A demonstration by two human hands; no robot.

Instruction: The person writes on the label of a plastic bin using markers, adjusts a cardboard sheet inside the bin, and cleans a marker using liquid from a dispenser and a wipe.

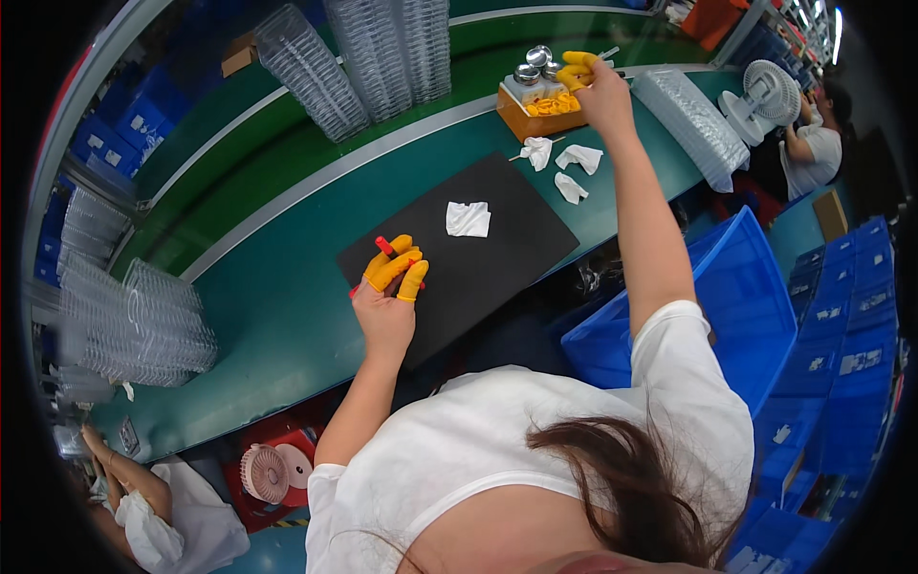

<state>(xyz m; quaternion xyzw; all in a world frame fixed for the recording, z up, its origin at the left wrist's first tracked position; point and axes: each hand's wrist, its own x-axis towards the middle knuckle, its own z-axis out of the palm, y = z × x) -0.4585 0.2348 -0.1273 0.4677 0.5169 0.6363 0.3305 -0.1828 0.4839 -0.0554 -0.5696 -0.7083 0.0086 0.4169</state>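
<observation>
My left hand, with yellow finger cots on its fingers, is curled round a small red rod-shaped piece above the black mat. More red shows beside its fingers. My right hand, also in yellow finger cots, reaches to the back beside an orange-brown box. A thin pale stick pokes out past its closed fingers; its kind is unclear. In the box are loose yellow finger cots and metal-topped containers. A white cloth lies on the black mat.
Crumpled white cloths lie near the box. Bubble wrap and a white fan stand at the right. Clear plastic trays are stacked at the left. A blue bin is beside my right arm. Other people sit at both sides.
</observation>
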